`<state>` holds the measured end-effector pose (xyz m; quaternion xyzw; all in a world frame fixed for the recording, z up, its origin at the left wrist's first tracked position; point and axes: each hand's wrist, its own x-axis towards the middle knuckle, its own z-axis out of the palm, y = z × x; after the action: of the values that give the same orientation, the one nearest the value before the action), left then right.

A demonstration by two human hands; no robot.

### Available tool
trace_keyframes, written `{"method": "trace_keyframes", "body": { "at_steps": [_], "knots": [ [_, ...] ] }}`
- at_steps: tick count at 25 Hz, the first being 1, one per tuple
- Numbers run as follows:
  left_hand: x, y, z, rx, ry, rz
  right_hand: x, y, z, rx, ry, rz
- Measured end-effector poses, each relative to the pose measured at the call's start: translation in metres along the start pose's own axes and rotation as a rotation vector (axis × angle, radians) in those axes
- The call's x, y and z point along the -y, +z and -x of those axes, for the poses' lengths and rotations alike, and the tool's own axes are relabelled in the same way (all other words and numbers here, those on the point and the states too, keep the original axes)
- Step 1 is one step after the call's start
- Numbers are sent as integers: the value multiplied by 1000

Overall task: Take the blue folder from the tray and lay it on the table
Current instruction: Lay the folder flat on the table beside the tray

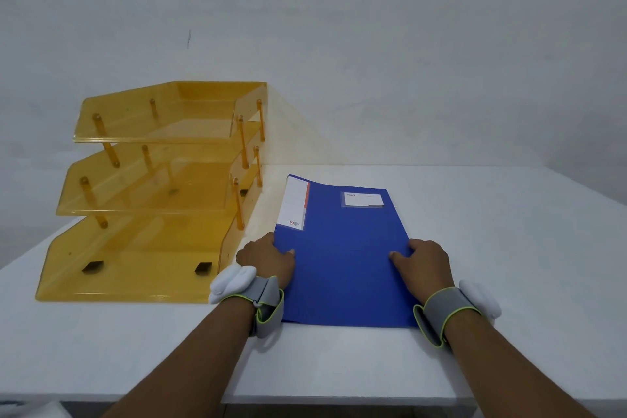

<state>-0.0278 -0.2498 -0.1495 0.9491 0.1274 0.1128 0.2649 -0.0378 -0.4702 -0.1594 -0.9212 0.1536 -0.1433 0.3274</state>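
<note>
The blue folder [342,248] lies flat on the white table [492,248], just right of the yellow three-tier tray [142,241]. It has a white label strip on its left edge and a small white label near the top. My left hand [268,256] grips the folder's left edge, thumb on top. On the right edge, my right hand [424,263] holds it the same way. All three tray tiers look empty.
A grey wall stands behind the table. The table's front edge runs below my forearms, and its right edge slants away at the far right. Grey wrist straps with white pods sit on both wrists.
</note>
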Motion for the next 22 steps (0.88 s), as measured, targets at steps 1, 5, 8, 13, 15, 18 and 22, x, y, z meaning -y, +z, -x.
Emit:
{"method": "trace_keyframes", "body": {
  "at_steps": [1,5,8,13,15,18,22],
  "knots": [
    [0,0,-1,2,-1,-6,0,0,0,1,-1,4],
    [3,2,-2,-2,11,-32,2,2,1,8,8,-7],
    [4,3,-3,-11,21,-52,4,1,2,11,13,-9],
    [7,4,-4,-8,28,-66,6,-1,3,18,-10,89],
    [8,4,-4,-2,26,-64,6,-1,3,27,-12,120],
    [9,5,-5,7,18,-62,6,-1,4,28,-15,159],
    [12,2,0,-7,-7,-102,4,-3,8,26,-52,238]
  ]
}}
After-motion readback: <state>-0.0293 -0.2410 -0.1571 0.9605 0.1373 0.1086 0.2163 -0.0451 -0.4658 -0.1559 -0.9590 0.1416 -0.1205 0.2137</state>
